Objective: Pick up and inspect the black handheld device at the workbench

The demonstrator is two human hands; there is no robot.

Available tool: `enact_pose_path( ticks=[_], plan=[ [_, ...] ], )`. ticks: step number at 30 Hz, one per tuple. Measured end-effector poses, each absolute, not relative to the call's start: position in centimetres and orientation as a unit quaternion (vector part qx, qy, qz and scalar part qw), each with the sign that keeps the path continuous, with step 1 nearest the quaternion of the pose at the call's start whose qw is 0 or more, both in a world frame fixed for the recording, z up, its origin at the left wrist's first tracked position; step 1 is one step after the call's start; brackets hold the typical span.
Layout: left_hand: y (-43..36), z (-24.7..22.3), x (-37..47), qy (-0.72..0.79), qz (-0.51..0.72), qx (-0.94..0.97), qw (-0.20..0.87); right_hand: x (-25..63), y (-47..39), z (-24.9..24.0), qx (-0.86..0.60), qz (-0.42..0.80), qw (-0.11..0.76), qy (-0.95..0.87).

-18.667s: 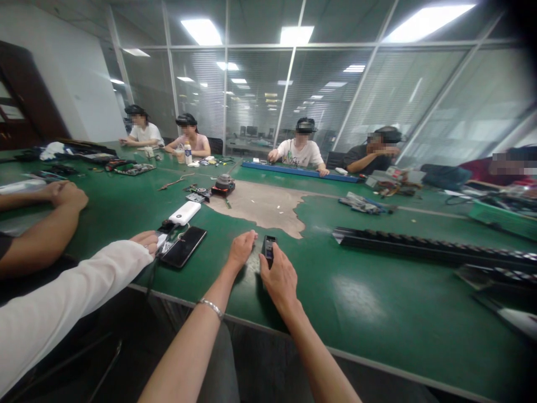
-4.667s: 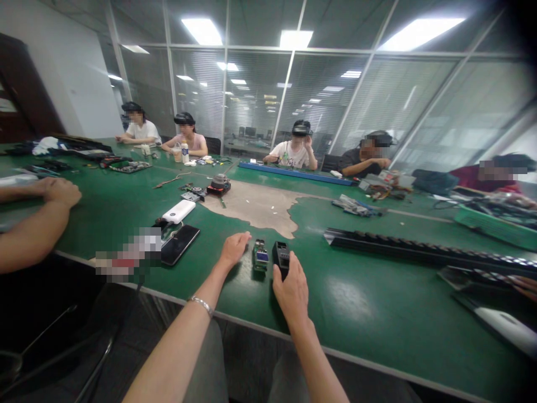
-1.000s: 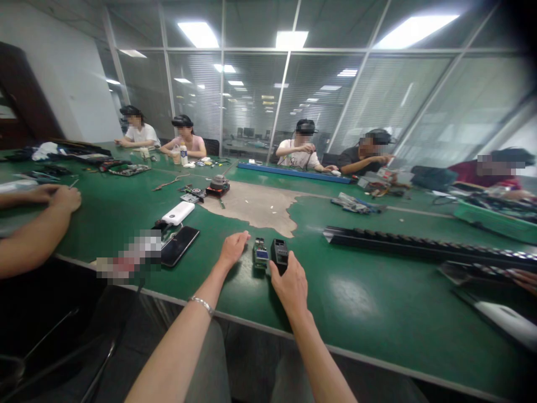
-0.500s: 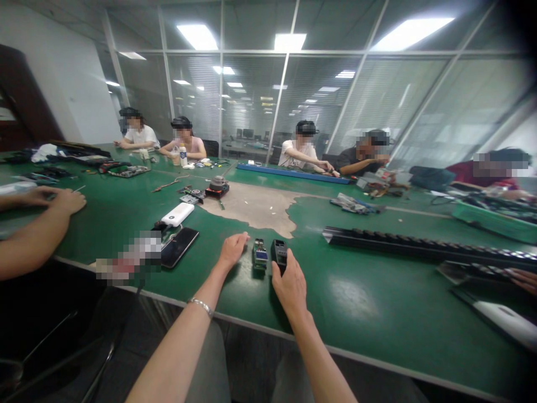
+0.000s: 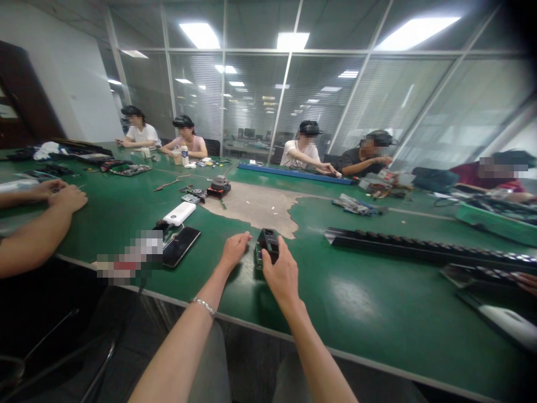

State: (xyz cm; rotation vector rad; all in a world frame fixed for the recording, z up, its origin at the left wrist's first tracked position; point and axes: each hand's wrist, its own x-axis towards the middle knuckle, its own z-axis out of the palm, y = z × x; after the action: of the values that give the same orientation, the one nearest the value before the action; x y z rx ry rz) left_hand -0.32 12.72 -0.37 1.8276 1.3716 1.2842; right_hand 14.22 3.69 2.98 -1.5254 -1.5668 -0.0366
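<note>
My right hand (image 5: pixel 282 274) grips a black plastic housing (image 5: pixel 269 238), thumb on the near side and fingers along its right edge. Beneath and left of the housing, part of a green circuit board (image 5: pixel 257 261) shows; the housing hides most of it, and I cannot tell whether the two touch. To the left, apart from both, my left hand (image 5: pixel 235 249) hovers low over the table with its fingers curled together. Whatever those fingers may hold is hidden.
A smartphone (image 5: pixel 182 247) and a white power bank (image 5: pixel 179 214) lie to the left on the green table (image 5: pixel 335 330). Long black strips (image 5: pixel 403 244) stretch across the right. Farther back stands a red-and-black device (image 5: pixel 218 189). Several people sit around, one person's hands (image 5: pixel 67 195) close on my left.
My right hand has carried the black housing left, over the circuit board, which it now largely covers. My left hand has hardly moved.
</note>
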Motion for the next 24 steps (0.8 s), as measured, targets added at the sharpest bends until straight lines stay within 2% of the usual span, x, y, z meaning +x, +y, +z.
enact_pose_path(
  ticks=[17,24],
  plan=[
    [12.8,-0.6,-0.3,0.498,0.481,0.670,0.266,13.0,3.2,2.5,-0.618,-0.040,0.415,-0.666],
    [12.8,-0.6,-0.3,0.495,0.479,0.675,0.266,12.6,2.9,2.4,-0.654,-0.033,0.354,-0.668]
  ],
)
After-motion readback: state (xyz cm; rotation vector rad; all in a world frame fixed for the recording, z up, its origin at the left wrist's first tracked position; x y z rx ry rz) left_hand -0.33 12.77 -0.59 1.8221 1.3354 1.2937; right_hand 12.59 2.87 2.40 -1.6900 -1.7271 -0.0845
